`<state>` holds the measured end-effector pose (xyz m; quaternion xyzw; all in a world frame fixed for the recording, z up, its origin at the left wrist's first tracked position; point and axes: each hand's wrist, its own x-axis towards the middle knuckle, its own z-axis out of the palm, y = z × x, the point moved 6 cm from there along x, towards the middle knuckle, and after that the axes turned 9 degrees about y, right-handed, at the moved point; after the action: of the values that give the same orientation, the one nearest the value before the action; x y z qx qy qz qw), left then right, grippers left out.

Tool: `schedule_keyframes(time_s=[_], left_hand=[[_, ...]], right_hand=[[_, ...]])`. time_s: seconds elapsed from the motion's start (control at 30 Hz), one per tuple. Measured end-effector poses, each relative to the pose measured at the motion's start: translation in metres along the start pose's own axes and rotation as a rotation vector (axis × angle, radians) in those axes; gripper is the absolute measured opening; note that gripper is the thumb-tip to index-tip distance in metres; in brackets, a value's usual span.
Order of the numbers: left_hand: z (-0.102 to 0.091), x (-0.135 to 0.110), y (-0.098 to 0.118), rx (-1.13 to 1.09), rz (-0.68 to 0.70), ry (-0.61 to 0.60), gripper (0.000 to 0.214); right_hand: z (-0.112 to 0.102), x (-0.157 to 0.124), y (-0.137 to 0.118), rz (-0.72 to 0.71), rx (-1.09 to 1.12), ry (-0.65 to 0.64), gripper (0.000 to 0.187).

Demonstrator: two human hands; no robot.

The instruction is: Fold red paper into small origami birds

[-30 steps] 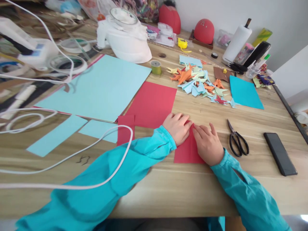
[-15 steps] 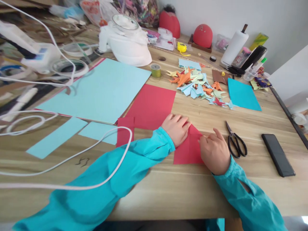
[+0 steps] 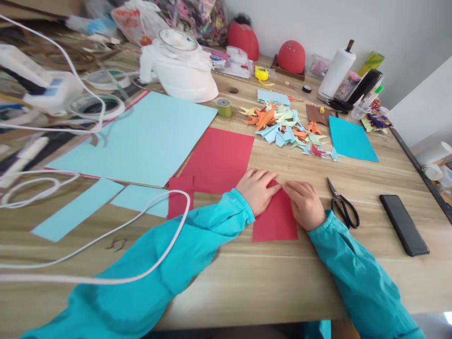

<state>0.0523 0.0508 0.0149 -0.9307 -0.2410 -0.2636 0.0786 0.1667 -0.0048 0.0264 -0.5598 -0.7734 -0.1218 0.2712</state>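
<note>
A small piece of red paper [image 3: 275, 221] lies on the wooden table [image 3: 268, 278] in front of me, folded at its far end. My left hand [image 3: 257, 189] rests on its upper left part with fingers flat and close together. My right hand [image 3: 304, 204] lies on its right edge, fingers stretched toward the fold's tip, where the two hands almost meet. Both arms are in teal sleeves.
Black scissors [image 3: 342, 205] and a dark phone [image 3: 404, 224] lie right of my hands. A larger red sheet [image 3: 219, 160], a big light-blue sheet [image 3: 141, 136] and blue strips [image 3: 76, 209] lie left. Folded paper shapes [image 3: 286, 127] and a teal sheet [image 3: 349, 139] sit farther back. White cables [image 3: 106, 235] cross the left side.
My right hand pulled back toward the paper's right edge, then came forward again to press beside my left hand at the fold. The left hand stayed in place.
</note>
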Motion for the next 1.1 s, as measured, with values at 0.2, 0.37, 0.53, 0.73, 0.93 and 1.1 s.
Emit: schedule_keyframes(time_s=[0.2,0.37,0.53,0.73,0.93,1.1], left_hand=[[0.007,0.000,-0.003,-0.030,0.009,-0.020,0.034],[0.009,0.001,-0.008,-0.047,-0.019,0.006,0.032],[0.000,0.002,-0.010,-0.032,-0.066,0.042,0.031],[-0.006,0.003,-0.010,0.014,-0.114,0.044,0.033],[-0.006,-0.001,-0.029,0.055,-0.244,0.044,0.042],[-0.011,-0.008,-0.037,0.027,-0.421,0.090,0.040]], right_hand=[[-0.006,0.001,0.002,0.014,0.085,0.037,0.034],[-0.002,0.004,-0.014,-0.064,0.042,0.014,0.024],[-0.001,0.004,-0.022,-0.080,-0.022,0.002,0.021],[0.000,0.000,-0.026,-0.113,-0.100,0.004,0.020],[0.000,0.002,-0.025,-0.085,-0.117,0.051,0.017],[0.002,0.009,-0.021,-0.062,-0.128,-0.004,0.021]])
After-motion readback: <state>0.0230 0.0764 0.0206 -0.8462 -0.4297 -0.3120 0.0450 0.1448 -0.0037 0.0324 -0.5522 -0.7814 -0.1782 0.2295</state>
